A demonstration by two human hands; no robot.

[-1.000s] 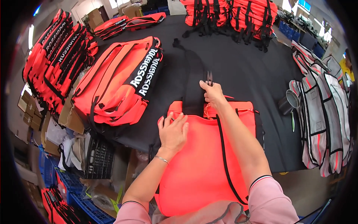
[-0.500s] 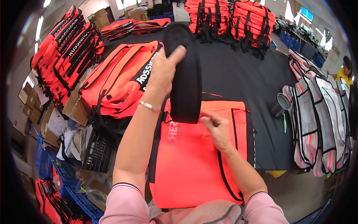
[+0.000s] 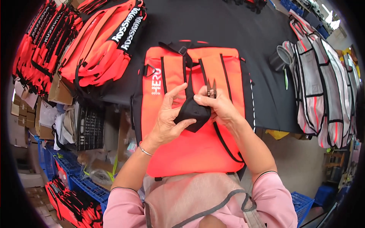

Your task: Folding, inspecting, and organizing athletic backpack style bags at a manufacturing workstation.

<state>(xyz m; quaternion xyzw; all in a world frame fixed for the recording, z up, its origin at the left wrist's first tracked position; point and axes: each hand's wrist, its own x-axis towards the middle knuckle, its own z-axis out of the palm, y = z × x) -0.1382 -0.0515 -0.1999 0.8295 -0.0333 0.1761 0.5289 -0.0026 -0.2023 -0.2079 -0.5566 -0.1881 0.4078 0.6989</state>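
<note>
In front of me a bright orange-red backpack (image 3: 171, 152) with black edging lies flat, its two shoulder straps (image 3: 215, 68) up the middle. Over it I hold a folded black fabric piece (image 3: 194, 114), which looks like a padded strap end. My left hand (image 3: 163, 119) grips its left side, thumb below and fingers partly spread above. On its upper right side rests the thumb of my right hand (image 3: 226, 108). That hand also holds small thread snips (image 3: 211, 89), blades pointing away from me. A black webbing strap with a buckle (image 3: 183, 50) lies at the backpack's top.
A black-covered table (image 3: 171, 22) bears the work. Orange-red backpacks (image 3: 99, 49) are stacked at left, grey bags (image 3: 319, 98) at right near a dark grey cup (image 3: 282, 57). Lower left are a black crate (image 3: 89, 127) and blue crates (image 3: 89, 186).
The long black piece raised in my left hand has come down and is folded between both hands. My right hand has moved up to it, snips now visible. The view has tilted lower.
</note>
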